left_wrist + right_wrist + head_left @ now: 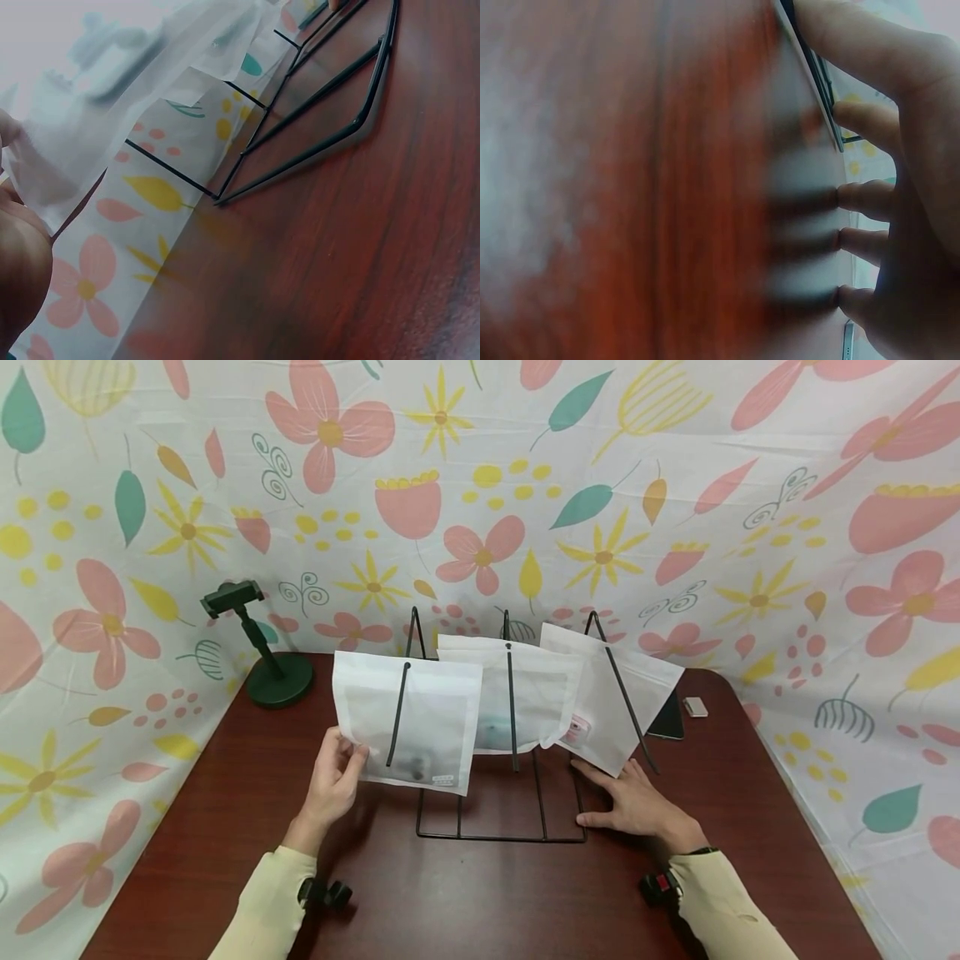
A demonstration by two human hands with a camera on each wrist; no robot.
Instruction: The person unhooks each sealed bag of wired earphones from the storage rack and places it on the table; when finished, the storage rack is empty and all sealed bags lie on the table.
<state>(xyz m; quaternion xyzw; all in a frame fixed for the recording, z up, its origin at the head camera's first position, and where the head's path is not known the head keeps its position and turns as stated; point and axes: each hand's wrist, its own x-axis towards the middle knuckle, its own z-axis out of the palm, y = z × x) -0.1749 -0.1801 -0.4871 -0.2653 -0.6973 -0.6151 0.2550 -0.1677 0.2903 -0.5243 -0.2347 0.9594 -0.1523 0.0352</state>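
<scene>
A black wire rack [501, 838] stands on the table, with white zip pouches on its three prongs. My left hand [334, 777] pinches the lower left edge of the left pouch [405, 718]; a small dark item shows faintly inside it. The middle pouch [536, 693] has a bluish shape in it, and the right pouch [600, 693] hangs tilted with something pink inside. My right hand [637, 797] rests with spread fingers on the table, thumb and forefinger touching the rack's base at its right side. In the left wrist view, the pouch [82, 142] partly covers the rack.
At the back left stands a dark green round-based holder [279, 681]. Behind the right pouch lie a dark phone-like slab [667, 720] and a small white block [695, 707]. A floral cloth [480, 485] hangs around the brown table [465, 902].
</scene>
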